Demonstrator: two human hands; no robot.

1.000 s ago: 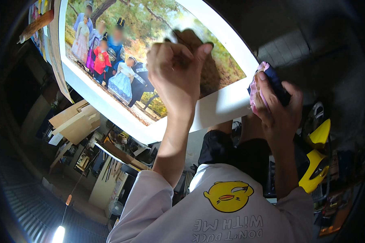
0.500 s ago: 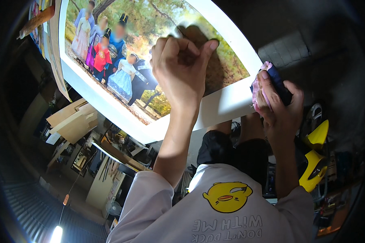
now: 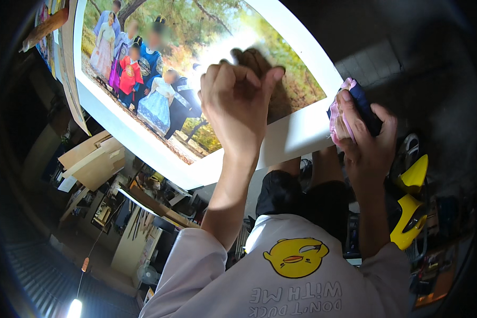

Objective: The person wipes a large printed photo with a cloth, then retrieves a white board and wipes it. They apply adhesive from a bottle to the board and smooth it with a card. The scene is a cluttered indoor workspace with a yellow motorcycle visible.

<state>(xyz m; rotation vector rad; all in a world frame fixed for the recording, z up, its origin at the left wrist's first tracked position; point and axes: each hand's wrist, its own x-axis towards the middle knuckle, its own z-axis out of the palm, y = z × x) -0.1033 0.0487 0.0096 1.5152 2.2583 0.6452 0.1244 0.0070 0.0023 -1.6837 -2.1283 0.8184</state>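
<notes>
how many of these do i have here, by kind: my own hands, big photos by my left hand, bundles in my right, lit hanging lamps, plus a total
Hands: 2 (left hand, right hand)
Photo: 1
Pink-and-navy bundle: 1
Hanging lamp: 1
Total: 5

Dim room, a lamp glaring at seven o'clock. White glare at twelve on the glossy print; the left hand shadows it. Fisheye edges bend, darkening.
</notes>
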